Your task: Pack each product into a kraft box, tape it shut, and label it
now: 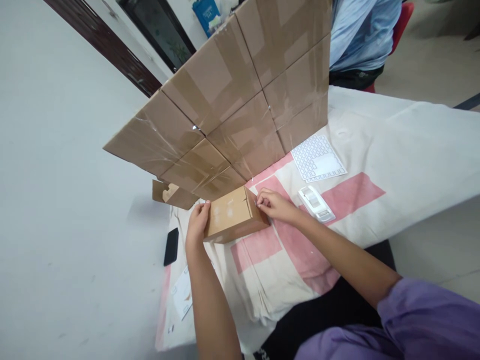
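Note:
A small closed cardboard box (229,212) lies on the cloth-covered table in front of me. My left hand (197,222) grips its left end, the thumb on the top edge and the fingers hidden behind the side. At the box's right end is my right hand (275,205), with thumb and fingertips pinched together close to the end face. Whatever sits in that pinch is too small to make out. To the right of this hand rests a white tape dispenser (317,204).
A tall cardboard panel (240,100) with taped seams stands behind the box. Printed sheets (318,157) lie at the right, a black phone (171,247) and a paper (182,295) at the left. An open carton (180,196) sits by the panel. Someone in a blue shirt (362,35) is beyond.

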Motion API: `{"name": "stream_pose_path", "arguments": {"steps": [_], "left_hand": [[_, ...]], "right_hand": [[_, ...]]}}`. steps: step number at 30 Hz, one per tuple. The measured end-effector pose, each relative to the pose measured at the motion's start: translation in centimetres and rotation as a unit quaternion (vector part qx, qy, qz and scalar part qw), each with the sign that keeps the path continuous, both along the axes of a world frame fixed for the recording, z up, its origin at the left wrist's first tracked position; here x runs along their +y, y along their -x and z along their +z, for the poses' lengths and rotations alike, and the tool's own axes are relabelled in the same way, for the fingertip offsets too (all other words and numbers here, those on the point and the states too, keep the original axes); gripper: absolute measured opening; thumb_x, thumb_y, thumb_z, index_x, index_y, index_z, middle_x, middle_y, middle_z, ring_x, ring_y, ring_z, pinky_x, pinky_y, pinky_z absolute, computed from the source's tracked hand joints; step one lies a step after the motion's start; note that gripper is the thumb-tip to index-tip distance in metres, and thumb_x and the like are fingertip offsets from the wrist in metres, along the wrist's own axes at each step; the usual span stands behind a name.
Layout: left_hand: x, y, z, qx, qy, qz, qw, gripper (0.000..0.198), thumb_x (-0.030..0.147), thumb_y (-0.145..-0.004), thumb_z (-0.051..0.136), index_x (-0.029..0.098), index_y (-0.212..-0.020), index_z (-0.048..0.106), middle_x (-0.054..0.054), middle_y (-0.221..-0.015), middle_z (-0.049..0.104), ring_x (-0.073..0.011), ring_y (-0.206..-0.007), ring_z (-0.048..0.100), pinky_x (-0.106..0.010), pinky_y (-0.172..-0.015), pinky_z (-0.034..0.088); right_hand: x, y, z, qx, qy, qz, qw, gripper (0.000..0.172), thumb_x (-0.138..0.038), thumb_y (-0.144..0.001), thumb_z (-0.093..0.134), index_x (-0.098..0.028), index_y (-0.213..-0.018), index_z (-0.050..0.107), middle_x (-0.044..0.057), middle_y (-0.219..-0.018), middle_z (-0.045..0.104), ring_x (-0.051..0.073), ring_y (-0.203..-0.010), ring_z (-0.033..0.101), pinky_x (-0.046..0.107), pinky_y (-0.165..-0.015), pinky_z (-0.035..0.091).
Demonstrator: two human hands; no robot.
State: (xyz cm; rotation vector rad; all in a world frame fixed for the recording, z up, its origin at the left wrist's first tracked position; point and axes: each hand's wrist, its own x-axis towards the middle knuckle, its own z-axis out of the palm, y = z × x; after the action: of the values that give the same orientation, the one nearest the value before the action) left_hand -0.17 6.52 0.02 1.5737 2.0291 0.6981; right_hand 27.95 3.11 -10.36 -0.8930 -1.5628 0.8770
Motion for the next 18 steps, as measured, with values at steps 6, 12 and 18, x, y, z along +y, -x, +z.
{"name": "stream_pose_path", "arguments": {"steps": [6,12,18], "left_hand": [[0.4,0.3,-0.1,-0.013,0.006,0.003,1.0,0.043,0.062,-0.09,0.056,0.021,-0.097,0.068,-0.006,-0.106,0.075,-0.025,-0.101,0.068,-0.032,-0.089,0.053],[1.0,0.9,-0.6,-0.02,-0.002,-0.01,1.0,0.052,0.069,-0.082,0.059,0.019,-0.097,0.069,-0.006,-0.101,0.074,-0.0249,-0.098,0.067,-0.034,-0.089,0.052],[1.2,1.1,-0.7,-0.014,-0.001,-0.03,0.999,0.061,0.076,-0.078,0.059,0.019,-0.097,0.071,-0.006,-0.097,0.074,-0.0239,-0.092,0.067,-0.033,-0.084,0.053]], "right_hand": [[-0.4,-0.3,0.8,-0.024,0.039,0.013,0.999,0.007,-0.015,-0.086,0.058,-0.02,-0.083,0.062,0.002,-0.085,0.065,0.015,-0.072,0.056,0.029,-0.07,0.044],[-0.5,-0.9,1.4,-0.038,0.056,0.054,0.996,0.004,-0.017,-0.083,0.063,-0.018,-0.082,0.066,0.001,-0.081,0.064,0.014,-0.07,0.053,0.028,-0.069,0.041],[-0.5,-1.2,1.3,-0.026,0.066,0.12,0.99,0.007,-0.015,-0.081,0.064,-0.019,-0.081,0.07,0.0,-0.082,0.066,0.014,-0.073,0.057,0.028,-0.071,0.044]]}}
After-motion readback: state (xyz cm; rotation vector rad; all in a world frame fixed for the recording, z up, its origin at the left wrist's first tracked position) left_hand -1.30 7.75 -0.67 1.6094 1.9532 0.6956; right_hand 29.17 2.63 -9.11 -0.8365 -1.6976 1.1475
